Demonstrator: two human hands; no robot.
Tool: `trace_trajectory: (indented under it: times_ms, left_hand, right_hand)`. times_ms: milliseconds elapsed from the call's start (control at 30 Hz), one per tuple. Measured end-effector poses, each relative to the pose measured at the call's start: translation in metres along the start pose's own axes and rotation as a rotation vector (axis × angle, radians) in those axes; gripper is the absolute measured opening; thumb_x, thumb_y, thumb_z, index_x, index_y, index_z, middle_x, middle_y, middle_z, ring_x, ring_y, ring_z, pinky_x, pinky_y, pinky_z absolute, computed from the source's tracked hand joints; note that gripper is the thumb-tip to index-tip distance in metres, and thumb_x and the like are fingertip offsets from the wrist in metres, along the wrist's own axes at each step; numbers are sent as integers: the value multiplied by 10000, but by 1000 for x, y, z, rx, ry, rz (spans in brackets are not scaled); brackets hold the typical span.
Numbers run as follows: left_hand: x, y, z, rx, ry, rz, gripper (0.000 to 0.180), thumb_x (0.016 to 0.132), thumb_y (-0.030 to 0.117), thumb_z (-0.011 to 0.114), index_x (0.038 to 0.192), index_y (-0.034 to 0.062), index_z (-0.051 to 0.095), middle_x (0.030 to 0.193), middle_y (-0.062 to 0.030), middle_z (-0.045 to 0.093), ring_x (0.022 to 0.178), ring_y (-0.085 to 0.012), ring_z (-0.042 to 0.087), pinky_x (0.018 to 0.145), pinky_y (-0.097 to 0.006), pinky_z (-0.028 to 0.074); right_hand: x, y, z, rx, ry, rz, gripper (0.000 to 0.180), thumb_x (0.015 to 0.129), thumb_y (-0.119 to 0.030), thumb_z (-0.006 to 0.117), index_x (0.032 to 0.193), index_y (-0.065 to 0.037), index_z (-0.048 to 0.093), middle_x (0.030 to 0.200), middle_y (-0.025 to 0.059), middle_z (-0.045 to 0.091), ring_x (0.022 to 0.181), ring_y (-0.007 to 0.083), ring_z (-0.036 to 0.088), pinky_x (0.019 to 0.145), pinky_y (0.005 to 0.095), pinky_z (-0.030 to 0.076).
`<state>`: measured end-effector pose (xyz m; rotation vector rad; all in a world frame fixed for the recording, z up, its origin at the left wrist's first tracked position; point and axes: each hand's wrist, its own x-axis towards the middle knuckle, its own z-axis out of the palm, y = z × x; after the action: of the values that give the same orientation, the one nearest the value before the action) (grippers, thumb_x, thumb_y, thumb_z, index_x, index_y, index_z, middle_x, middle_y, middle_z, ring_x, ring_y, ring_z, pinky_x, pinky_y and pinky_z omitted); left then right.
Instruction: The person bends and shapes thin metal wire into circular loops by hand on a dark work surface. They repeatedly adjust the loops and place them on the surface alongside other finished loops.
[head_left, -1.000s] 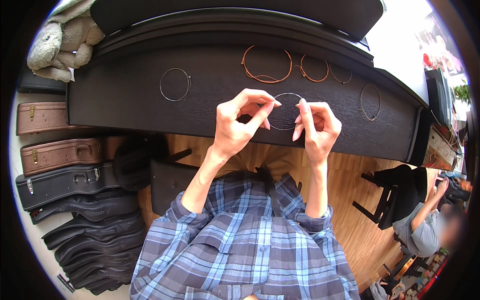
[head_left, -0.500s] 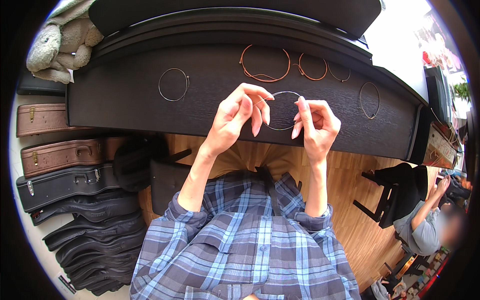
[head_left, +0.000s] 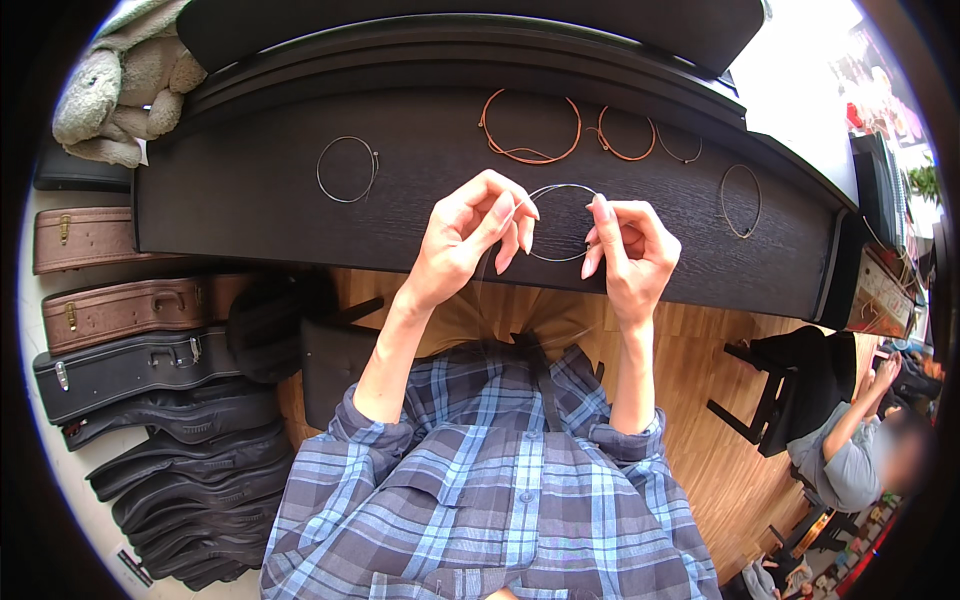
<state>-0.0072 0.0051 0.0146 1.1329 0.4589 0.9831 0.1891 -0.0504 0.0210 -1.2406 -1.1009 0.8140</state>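
A thin silver coiled guitar string (head_left: 562, 186) hangs between my two hands, above the front part of a black tabletop (head_left: 260, 220). My left hand (head_left: 470, 228) pinches the coil's left side between thumb and fingers. With thumb and forefinger, my right hand (head_left: 633, 250) grips the right side of the loop. Farther back lie two copper-coloured coiled strings, a larger one (head_left: 531, 160) and a smaller one (head_left: 627, 158). Silver coils rest at the left (head_left: 323, 182), beside the copper ones (head_left: 680, 158) and at the right (head_left: 721, 195).
Brown and black instrument cases (head_left: 130, 310) and soft black bags (head_left: 190, 490) are stacked at the left. A plush toy (head_left: 90, 105) sits at the far left corner. On the right, another person (head_left: 850, 460) sits near a black stool (head_left: 765, 410) on the wooden floor (head_left: 690, 370).
My left hand's thumb and fingers have closed more tightly on the string, shifting slightly left. A loose strand now trails below that hand. My right hand has barely moved.
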Motion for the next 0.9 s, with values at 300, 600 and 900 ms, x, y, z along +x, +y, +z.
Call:
trace_trajectory:
  times_ms: [300, 600, 900]
  left_hand:
    - [0, 7, 2, 77, 83, -118, 153, 949, 51, 691, 1055, -1, 594, 821, -66, 676, 671, -79, 647, 543, -214, 503]
    - [6, 2, 14, 370, 230, -128, 168, 916, 28, 712, 1064, -6, 640, 745, -62, 700, 604, -91, 678, 560, -215, 543]
    - [6, -1, 16, 430, 283, -125, 172, 904, 51, 747, 1043, -10, 665, 757, -74, 702, 576, -85, 652, 541, -205, 524]
  right_hand:
    - [0, 0, -1, 27, 9, 8, 97, 945, -53, 707, 918, 36, 679, 675, 76, 668, 488, 102, 639, 428, 196, 441]
    - [0, 0, -3, 57, 3, 9, 110, 951, -59, 702, 928, 46, 677, 677, 77, 664, 491, 104, 636, 431, 198, 446]
    - [-3, 2, -5, 67, -64, -61, 60, 934, -1, 693, 914, 55, 687, 702, 79, 660, 507, 119, 649, 464, 200, 462]
